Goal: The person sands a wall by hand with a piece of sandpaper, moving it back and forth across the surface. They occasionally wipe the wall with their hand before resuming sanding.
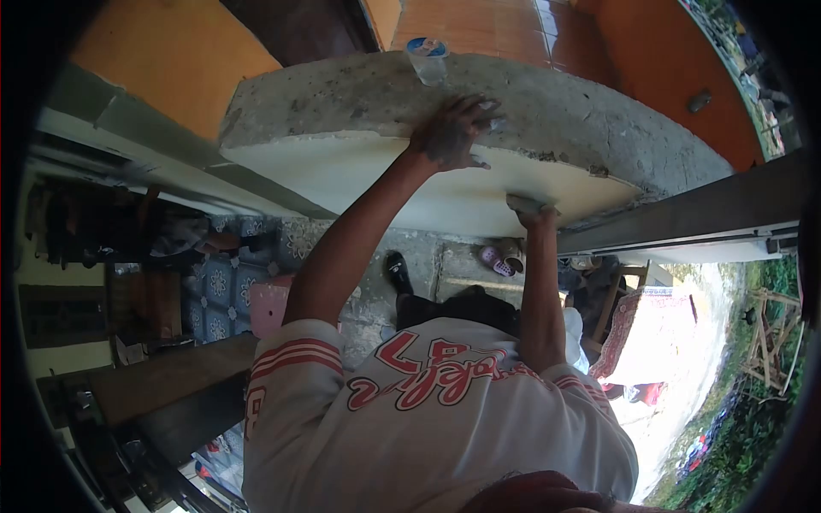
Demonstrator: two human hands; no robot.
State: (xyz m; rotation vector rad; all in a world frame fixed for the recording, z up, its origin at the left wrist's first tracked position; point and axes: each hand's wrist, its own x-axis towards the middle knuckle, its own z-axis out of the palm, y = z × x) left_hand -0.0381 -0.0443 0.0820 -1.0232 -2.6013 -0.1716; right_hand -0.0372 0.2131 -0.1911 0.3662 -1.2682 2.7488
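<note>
**Two hands on a rough concrete slab**

The right hand has its grip closed around a small grey tool. It is flat-edged, though I cannot tell what kind it is. The tool is pressed against the lower edge of the slab's smooth white face. The left hand holds nothing. Its grip is apart, with the fingers spread and the palm flat on the top of the concrete slab, and pale smears show on the fingertips.

The slab is thick and curved along its front. Its top is grey, pitted and gritty, while the face beneath is creamy and even. Crumbs of grey mortar sit along the seam near the tool. A clear plastic cup with a blue-printed lid stands on the slab's far edge, well apart from both hands.

Beyond the slab are glossy orange tiles. Nearer the camera is the person's white shirt, which has red lettering and red-striped sleeves. Far below it are a dark shoe, blue patterned floor tiles and a weathered wooden plank. A dark metal beam runs off to the right, above sunlit greenery.
</note>
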